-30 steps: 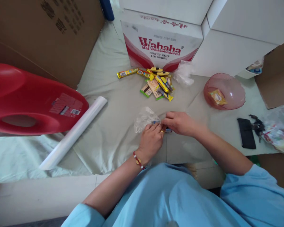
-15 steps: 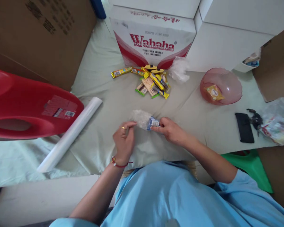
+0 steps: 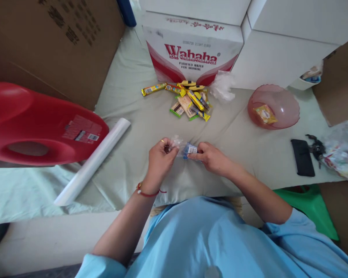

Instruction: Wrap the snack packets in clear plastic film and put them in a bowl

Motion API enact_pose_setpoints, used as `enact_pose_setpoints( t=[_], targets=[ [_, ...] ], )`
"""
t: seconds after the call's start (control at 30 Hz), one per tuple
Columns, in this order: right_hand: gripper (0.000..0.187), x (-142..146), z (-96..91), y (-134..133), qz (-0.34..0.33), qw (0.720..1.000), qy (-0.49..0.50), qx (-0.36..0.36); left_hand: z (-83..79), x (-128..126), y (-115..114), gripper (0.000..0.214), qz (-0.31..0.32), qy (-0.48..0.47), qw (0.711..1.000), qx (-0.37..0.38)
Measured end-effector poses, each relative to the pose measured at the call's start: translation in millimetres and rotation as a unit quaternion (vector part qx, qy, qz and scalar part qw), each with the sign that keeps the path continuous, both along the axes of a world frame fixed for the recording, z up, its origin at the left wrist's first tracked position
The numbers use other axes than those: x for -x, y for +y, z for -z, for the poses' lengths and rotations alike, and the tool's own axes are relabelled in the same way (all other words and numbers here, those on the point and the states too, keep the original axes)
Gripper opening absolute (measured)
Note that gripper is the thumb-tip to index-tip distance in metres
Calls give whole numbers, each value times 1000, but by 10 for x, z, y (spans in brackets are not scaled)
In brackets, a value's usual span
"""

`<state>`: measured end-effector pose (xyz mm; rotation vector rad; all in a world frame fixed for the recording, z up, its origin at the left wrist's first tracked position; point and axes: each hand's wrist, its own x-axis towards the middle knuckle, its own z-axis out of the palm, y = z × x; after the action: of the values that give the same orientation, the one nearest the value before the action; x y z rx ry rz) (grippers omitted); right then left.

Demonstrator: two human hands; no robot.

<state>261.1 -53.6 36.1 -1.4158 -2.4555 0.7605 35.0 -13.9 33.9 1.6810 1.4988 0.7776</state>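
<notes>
Over the cloth near the table's front, my left hand pinches the crumpled clear plastic film between thumb and fingers. My right hand is closed on a small blue packet with a white barcode label. The film reaches from the left fingertips to the packet; whether it wraps the packet, I cannot tell. Part of the packet is hidden under the right fingers. Beyond both hands lies a pile of wrapped snacks in yellow, green and beige wrappers, with crumpled white plastic beside it.
A pink bowl at the right holds a yellow packet. Further right lie a black phone, keys and a plastic bag. At left are a white roll and a red jug. A Wahaha carton stands behind.
My left hand has moved right and taken hold of the clear film, which is now bunched at its fingertips. My right hand keeps its grip on the blue packet. The view has shifted slightly.
</notes>
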Motion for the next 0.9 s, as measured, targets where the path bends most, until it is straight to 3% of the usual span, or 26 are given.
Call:
enact_pose_setpoints(
  t=[0.13, 0.27, 0.37, 0.4, 0.47, 0.53, 0.6, 0.73, 0.8, 0.9],
  targets=[
    [39, 19, 10, -28, -16, 999, -20, -21, -170, -229, -190, 10, 60, -41, 997, -10],
    [31, -101, -71, -139, -46, 998, 24, -41, -131, -420, -301, 22, 159, -22, 985, -66],
    [29, -285, -151, -251, -61, 993, 97, -16, -63, -438, -394, 28, 212, 65, 966, -133],
    [30, -346, -155, -285, -41, 992, 119, -2, -40, -432, -432, 30, 222, 103, 958, -151],
    [33, -442, -107, -340, 63, 989, 132, 19, 7, -419, -511, 36, 234, 171, 940, -181],
    [37, -486, 5, -388, 202, 975, 93, 10, 55, -413, -581, 46, 248, 215, 922, -206],
    [38, -479, 138, -443, 295, 955, 24, -22, 99, -414, -633, 52, 260, 243, 907, -225],
    [25, -385, 296, -603, 321, 942, -44, -84, 145, -429, -685, 51, 264, 267, 895, -241],
    [12, -351, 286, -684, 313, 944, -25, -99, 158, -440, -703, 50, 263, 267, 895, -241],
    [9, -357, 174, -743, 314, 946, 47, -73, 192, -451, -738, 51, 264, 266, 894, -245]
  ],
)
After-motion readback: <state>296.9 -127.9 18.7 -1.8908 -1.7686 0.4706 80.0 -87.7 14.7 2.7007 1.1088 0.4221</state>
